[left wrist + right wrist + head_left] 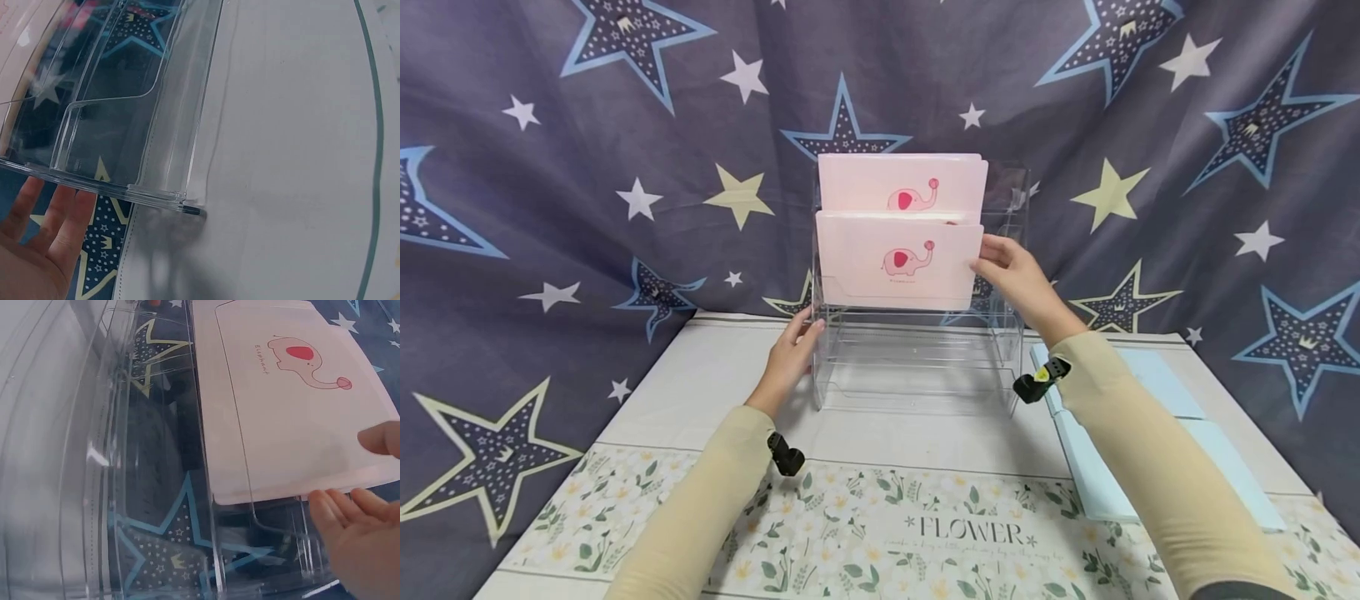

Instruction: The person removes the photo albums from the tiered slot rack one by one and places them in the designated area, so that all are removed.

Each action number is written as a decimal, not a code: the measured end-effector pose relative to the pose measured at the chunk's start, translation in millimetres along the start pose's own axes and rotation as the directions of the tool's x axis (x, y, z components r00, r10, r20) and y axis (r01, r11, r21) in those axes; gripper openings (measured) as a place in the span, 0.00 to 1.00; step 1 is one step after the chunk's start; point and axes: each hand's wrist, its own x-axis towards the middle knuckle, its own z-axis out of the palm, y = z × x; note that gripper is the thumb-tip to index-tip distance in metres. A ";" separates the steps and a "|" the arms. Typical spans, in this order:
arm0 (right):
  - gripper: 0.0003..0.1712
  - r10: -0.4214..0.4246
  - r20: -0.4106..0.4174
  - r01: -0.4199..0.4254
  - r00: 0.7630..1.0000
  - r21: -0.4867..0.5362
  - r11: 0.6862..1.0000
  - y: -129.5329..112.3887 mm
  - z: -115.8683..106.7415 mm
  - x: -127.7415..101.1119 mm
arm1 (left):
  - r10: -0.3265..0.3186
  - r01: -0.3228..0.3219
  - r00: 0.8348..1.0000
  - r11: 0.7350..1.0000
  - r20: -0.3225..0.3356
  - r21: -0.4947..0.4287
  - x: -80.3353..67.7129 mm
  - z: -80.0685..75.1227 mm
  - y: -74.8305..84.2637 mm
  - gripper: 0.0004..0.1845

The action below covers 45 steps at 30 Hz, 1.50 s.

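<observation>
A clear acrylic tiered rack (917, 400) stands on the table. Pink notebooks with an elephant print fill its upper tiers: a front one (865, 258) and, behind and higher, a back one (857, 179). My right hand (1017, 271) is at the right edge of the front notebook, its fingertips against that edge and the thumb over the cover. In the right wrist view the elephant cover (294, 425) shows behind the rack's clear front lip. My left hand (792, 354) touches the rack's left side low down; the left wrist view shows its fingers (59, 212) extended to the side panel.
Light blue notebooks (1210, 458) lie in two piles on the right of the table, partly under my right forearm. A floral cloth band (842, 533) with the word FLOWER runs along the front. A dark star-patterned curtain (685, 208) hangs close behind the rack.
</observation>
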 end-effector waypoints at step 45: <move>0.26 0.001 0.015 -0.006 1.000 0.352 0.936 9.0 40.2 26.0 | -0.015 0.015 1.000 1.000 -0.016 -0.010 1.1 3.3 -1.6 0.34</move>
